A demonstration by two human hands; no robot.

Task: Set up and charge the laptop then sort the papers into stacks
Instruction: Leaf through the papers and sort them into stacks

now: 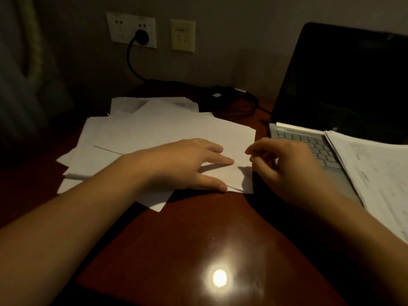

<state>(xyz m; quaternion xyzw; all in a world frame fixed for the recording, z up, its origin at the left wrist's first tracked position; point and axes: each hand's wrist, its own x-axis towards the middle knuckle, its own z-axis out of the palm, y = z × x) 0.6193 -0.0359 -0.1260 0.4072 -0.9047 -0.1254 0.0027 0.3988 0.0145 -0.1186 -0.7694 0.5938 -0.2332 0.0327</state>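
Note:
A loose heap of white papers lies spread on the dark red table, left of centre. My left hand rests flat on the top sheet, fingers straight and spread. My right hand hovers at that sheet's right edge with its fingers loosely curled, thumb and forefinger close together; whether they pinch the paper edge is unclear. The open laptop stands at the right, its screen dark. A stack of printed papers lies over the right part of its keyboard. A black plug sits in the wall socket.
The black charger cable and brick lie coiled behind the papers, by the laptop. A second, beige wall plate is right of the socket. A lamp's glare shines on the bare table surface near me.

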